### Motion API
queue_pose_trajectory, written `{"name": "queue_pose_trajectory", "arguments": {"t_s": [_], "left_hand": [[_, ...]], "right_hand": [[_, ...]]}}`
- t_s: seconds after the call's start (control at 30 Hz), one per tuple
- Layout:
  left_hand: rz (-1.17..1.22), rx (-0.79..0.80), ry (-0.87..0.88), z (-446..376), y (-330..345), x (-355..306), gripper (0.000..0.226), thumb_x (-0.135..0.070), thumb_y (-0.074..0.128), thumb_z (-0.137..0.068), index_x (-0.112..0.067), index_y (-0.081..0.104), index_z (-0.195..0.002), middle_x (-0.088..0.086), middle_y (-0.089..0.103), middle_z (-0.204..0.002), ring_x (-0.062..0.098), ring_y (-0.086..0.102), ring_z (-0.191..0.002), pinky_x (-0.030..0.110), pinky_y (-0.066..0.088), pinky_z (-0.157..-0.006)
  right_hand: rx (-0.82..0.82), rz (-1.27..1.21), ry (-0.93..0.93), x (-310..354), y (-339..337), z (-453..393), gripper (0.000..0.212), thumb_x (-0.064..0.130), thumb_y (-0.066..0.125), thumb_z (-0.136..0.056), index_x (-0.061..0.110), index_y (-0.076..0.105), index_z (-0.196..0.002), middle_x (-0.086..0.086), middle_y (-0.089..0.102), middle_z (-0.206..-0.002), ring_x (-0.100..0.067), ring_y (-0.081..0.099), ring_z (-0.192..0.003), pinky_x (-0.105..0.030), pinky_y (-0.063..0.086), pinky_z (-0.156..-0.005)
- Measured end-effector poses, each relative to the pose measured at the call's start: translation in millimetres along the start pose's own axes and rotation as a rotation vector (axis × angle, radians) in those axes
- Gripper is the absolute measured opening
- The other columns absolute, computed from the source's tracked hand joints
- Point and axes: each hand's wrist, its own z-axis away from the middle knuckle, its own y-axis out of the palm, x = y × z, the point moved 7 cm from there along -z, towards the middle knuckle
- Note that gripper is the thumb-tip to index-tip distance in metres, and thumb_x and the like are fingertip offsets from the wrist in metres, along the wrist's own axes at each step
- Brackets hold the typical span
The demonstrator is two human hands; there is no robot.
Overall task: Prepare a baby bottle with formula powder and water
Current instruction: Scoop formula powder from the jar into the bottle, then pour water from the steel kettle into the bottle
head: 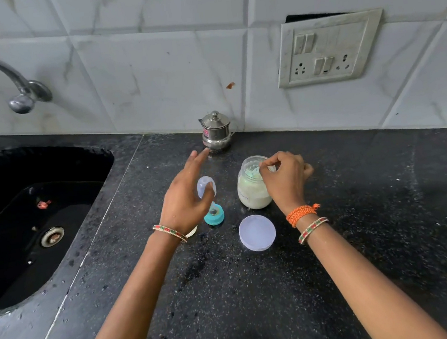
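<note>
Black speckled countertop (334,240) carries open formula jar (253,191), label text too blurred to read, w/ right hand (287,179) curled over its rim, fingertips pinched on something inside, while left hand (185,198) hovers open, fingers spread, above teal nipple ring (214,216) & clear cap (205,186); jar lid (257,232) lies nearer.

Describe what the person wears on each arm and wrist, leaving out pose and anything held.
Both forearms are bare, with no sleeves in view. The left wrist carries thin bangles patterned in red, green and pale beads. The right wrist carries a knotted orange thread band, and below it a similar red, green and pale beaded bangle. No rings are visible.
</note>
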Motion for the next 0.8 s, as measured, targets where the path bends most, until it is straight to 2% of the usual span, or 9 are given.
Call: {"name": "queue_pose_trajectory", "arguments": {"t_s": [0.1,0.27,0.37,0.5,0.67,0.8], "left_hand": [[0.02,-0.029,-0.003,-0.2,-7.5,1.9,0.062,-0.027,0.048,-0.08,-0.038,0.031,-0.139,-0.002,0.034,-0.151,0.009,0.04,-0.128,0.03,0.038,-0.097],[0.029,-0.032,-0.021,-3.2,-5.4,4.2,0.061,-0.028,0.047,-0.079,-0.038,0.033,-0.138,-0.002,0.035,-0.151,0.02,0.048,-0.116,0.038,0.044,-0.094],[0.041,-0.04,-0.014,-6.3,-5.4,5.9,0.061,-0.027,0.047,-0.08,-0.039,0.033,-0.138,-0.002,0.037,-0.15,0.018,0.048,-0.121,0.039,0.045,-0.094],[0.06,-0.075,-0.024,-9.0,-12.3,13.2,0.059,-0.025,0.05,-0.081,-0.038,0.036,-0.137,0.0,0.039,-0.149,0.006,0.03,-0.138,0.022,0.034,-0.099],[0.023,-0.091,-0.034,-3.8,-19.4,17.9,0.055,-0.016,0.056,-0.085,-0.031,0.04,-0.135,0.003,0.037,-0.15,0.009,0.026,-0.141,0.023,0.031,-0.101],[0.032,-0.101,-0.031,-7.9,-26.7,22.2,0.054,-0.013,0.058,-0.084,-0.031,0.043,-0.133,0.002,0.041,-0.147,0.008,0.03,-0.138,0.022,0.034,-0.097]], "right_hand": [[-0.007,0.055,0.057,-2.8,-4.4,-4.4,0.011,0.02,0.074,-0.072,0.018,0.063,-0.069,-0.003,0.057,-0.103,-0.023,0.048,-0.109,-0.044,0.029,-0.096],[0.065,0.079,0.124,-11.7,-8.7,-10.0,0.004,0.018,0.074,-0.07,0.015,0.071,-0.071,-0.001,0.056,-0.105,-0.024,0.045,-0.111,-0.041,0.029,-0.093],[0.096,0.108,0.118,-9.8,-6.7,-12.2,0.006,0.017,0.075,-0.069,0.016,0.069,-0.069,-0.001,0.057,-0.106,-0.024,0.045,-0.111,-0.041,0.029,-0.094],[0.151,0.155,0.14,-8.9,1.2,-15.6,0.013,0.019,0.074,-0.069,0.021,0.062,-0.063,-0.002,0.059,-0.106,-0.026,0.046,-0.111,-0.043,0.031,-0.094],[0.227,0.271,0.128,-5.7,8.9,-22.3,0.012,0.018,0.069,-0.071,0.02,0.062,-0.062,-0.004,0.065,-0.1,-0.028,0.048,-0.109,-0.043,0.033,-0.091],[0.201,0.077,0.127,-0.3,1.7,-24.1,0.008,0.018,0.067,-0.074,0.02,0.068,-0.066,-0.002,0.064,-0.102,-0.026,0.046,-0.113,-0.042,0.029,-0.093]]}}
